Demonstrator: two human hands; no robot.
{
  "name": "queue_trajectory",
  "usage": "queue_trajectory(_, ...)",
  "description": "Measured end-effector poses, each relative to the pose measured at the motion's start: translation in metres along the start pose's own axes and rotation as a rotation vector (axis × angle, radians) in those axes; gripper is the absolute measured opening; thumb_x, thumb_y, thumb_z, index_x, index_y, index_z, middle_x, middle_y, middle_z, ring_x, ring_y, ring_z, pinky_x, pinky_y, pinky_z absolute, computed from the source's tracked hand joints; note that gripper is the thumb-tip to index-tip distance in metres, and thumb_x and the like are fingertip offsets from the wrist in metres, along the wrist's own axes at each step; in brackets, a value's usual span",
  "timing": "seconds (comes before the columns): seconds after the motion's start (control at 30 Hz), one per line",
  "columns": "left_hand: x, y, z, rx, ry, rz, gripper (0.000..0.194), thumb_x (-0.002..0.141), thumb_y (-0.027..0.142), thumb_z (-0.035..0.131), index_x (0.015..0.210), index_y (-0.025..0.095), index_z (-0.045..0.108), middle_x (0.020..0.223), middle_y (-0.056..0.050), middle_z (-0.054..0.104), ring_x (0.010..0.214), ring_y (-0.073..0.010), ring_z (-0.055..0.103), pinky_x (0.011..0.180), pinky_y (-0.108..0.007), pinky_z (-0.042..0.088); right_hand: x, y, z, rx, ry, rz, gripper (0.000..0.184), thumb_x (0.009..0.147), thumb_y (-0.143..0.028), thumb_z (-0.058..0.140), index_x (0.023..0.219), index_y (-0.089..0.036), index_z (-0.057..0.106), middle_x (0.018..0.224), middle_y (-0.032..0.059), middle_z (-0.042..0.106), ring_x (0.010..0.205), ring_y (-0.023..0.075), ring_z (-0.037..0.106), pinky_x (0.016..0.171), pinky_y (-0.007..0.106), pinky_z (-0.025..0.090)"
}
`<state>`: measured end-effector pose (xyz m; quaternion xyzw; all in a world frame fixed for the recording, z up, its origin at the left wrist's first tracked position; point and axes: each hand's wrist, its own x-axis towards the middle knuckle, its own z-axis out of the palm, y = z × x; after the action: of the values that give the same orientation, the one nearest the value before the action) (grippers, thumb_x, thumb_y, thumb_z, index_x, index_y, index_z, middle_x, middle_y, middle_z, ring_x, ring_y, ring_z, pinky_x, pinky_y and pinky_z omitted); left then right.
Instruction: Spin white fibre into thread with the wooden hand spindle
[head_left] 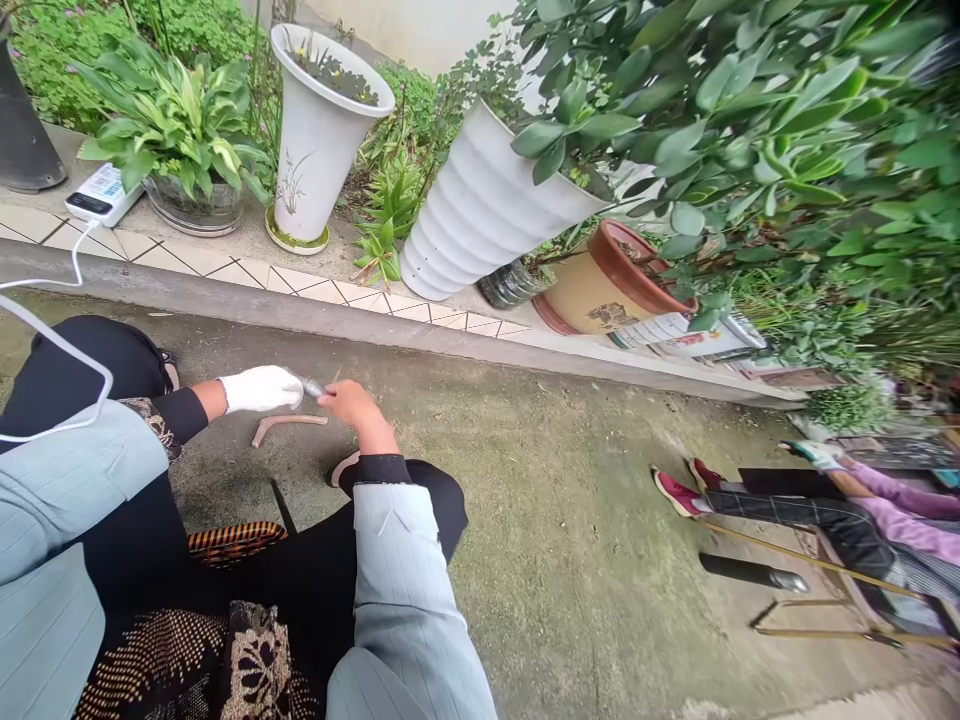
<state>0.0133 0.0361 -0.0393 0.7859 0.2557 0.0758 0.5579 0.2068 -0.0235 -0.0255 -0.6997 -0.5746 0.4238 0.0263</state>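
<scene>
My left hand point(264, 389), in a white glove, reaches out low over the ground with its fingers closed at one end of a short grey, rod-like object point(311, 387). On the object's other end my bare right hand point(351, 400) is closed. Its exact kind is too small and blurred to make out. Just below the hands, a bent light-brown stick point(289, 422) lies on the concrete, apart from both of them.
A tiled ledge point(300, 283) runs ahead, bearing a white power bank point(105, 196) with a cable, a tall white pot point(319, 150), a ribbed white planter point(487, 200) and a tan pot point(592, 285). A seated person in red shoes point(679, 492) is at the right.
</scene>
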Motion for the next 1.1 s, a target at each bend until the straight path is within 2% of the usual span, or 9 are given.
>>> queue_trajectory(0.1,0.000,0.008,0.004,-0.143,-0.186,0.020,0.017,0.074,0.027,0.060,0.063,0.014,0.063,0.058,0.000,0.052,0.055,-0.0103,0.041,0.052,-0.020,0.031,-0.012,0.009,-0.008,-0.021,-0.591,-0.027,0.008,0.067,-0.022,0.068,0.067,-0.014,0.067,0.055,-0.0005,0.059,0.049,0.0089,0.046,0.052,0.023,0.036)
queue_trajectory(0.17,0.001,0.011,0.007,-0.354,-0.217,-0.006,0.018,0.075,0.031,0.061,0.077,0.014,0.067,0.062,0.000,0.054,0.053,-0.0092,0.041,0.049,-0.020,0.031,-0.022,0.015,-0.015,0.194,-0.747,-0.161,0.021,0.065,-0.030,0.072,0.078,-0.014,0.070,0.060,-0.0009,0.060,0.051,0.0080,0.047,0.052,0.022,0.037)
queue_trajectory(0.3,0.005,0.010,0.012,-0.745,-0.005,-0.046,0.031,0.075,0.033,0.065,0.097,0.012,0.064,0.050,0.005,0.042,0.040,-0.0060,0.030,0.040,-0.019,0.022,-0.032,0.020,-0.019,0.669,-0.367,-0.405,0.032,0.070,-0.043,0.068,0.077,-0.012,0.065,0.065,-0.0007,0.056,0.055,0.0070,0.045,0.054,0.021,0.037)
queue_trajectory(0.4,0.009,0.011,0.013,-0.932,0.108,-0.048,0.035,0.076,0.030,0.065,0.106,0.011,0.059,0.045,0.009,0.034,0.036,-0.0048,0.023,0.035,-0.017,0.016,-0.024,0.015,-0.010,0.776,-0.019,-0.369,0.029,0.075,-0.042,0.062,0.075,-0.013,0.063,0.066,-0.0005,0.054,0.055,0.0072,0.043,0.055,0.021,0.036)
queue_trajectory(0.6,0.018,0.018,0.014,-0.993,0.271,-0.041,0.038,0.079,0.043,0.065,0.101,0.013,0.056,0.045,0.010,0.034,0.033,-0.0040,0.020,0.032,-0.015,0.014,-0.013,-0.023,0.011,0.100,0.466,-0.171,0.028,0.085,-0.031,0.053,0.108,-0.020,0.066,0.087,0.0043,0.061,0.079,0.0172,0.055,0.075,0.029,0.042)
queue_trajectory(0.8,0.024,0.020,0.008,-1.057,0.490,-0.116,0.036,0.083,0.051,0.057,0.092,0.016,0.056,0.040,0.011,0.029,0.030,-0.0046,0.018,0.030,-0.017,0.014,-0.026,-0.035,-0.004,-0.118,0.513,-0.284,0.043,0.089,-0.030,0.051,0.130,-0.019,0.053,0.111,0.0133,0.058,0.104,0.0236,0.052,0.091,0.035,0.039)
queue_trajectory(0.9,0.021,0.026,-0.007,-1.167,0.516,-0.100,0.033,0.086,0.049,0.052,0.093,0.017,0.057,0.038,0.012,0.025,0.029,-0.0052,0.017,0.030,-0.017,0.013,-0.034,0.000,-0.032,0.207,0.809,-0.317,0.044,0.093,-0.037,0.039,0.126,-0.016,0.056,0.120,0.0140,0.056,0.112,0.0219,0.049,0.095,0.035,0.037)
queue_trajectory(0.97,0.016,0.032,-0.018,-1.245,0.515,-0.067,0.033,0.086,0.049,0.051,0.091,0.017,0.056,0.037,0.012,0.024,0.028,-0.0052,0.016,0.030,-0.017,0.012,-0.037,0.028,-0.045,0.525,0.967,-0.173,0.050,0.095,-0.039,0.025,0.126,-0.015,0.055,0.117,0.0139,0.058,0.105,0.0189,0.054,0.088,0.033,0.042)
queue_trajectory(1.1,0.008,0.039,-0.026,-1.318,0.497,-0.008,0.033,0.086,0.048,0.050,0.091,0.015,0.057,0.037,0.013,0.023,0.027,-0.0051,0.017,0.030,-0.017,0.012,-0.038,0.050,-0.026,0.827,0.557,-0.041,0.043,0.084,-0.040,0.051,0.121,-0.019,0.059,0.113,0.0104,0.063,0.091,0.0163,0.059,0.079,0.032,0.047)
